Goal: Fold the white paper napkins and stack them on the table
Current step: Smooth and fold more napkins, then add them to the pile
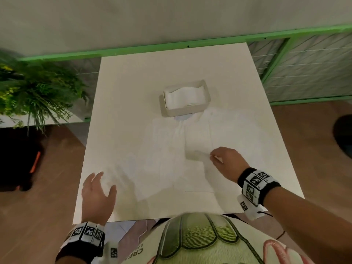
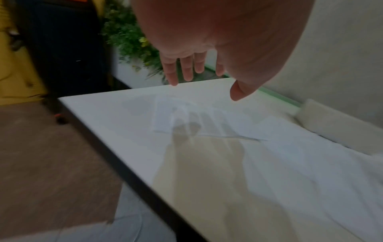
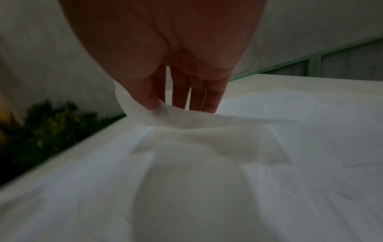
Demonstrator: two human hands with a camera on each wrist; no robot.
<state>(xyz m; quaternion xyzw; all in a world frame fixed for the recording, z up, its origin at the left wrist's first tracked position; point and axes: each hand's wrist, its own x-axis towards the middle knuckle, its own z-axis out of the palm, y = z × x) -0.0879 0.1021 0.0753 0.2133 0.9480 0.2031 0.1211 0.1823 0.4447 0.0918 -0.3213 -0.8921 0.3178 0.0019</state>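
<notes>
The right hand (image 1: 226,163) pinches the edge of a white paper napkin (image 1: 198,155) between thumb and forefinger, lifting a corner of it off the white table (image 1: 133,82); the right wrist view shows the thin sheet puckered up at the fingertips (image 3: 153,104). The left hand (image 1: 98,195) hovers over the table's near left part, fingers spread and relaxed, holding nothing.

Several more napkins appear to lie flat and partly overlapping across the middle of the table, though white on white leaves their outlines faint and their number unclear. A folded piece (image 2: 165,114) seems to lie under the left hand's shadow. A white napkin holder (image 1: 185,98) farther back holds more paper.

No clear stack shows anywhere, so the task looks to be early: most folding and all stacking seem left to do.
</notes>
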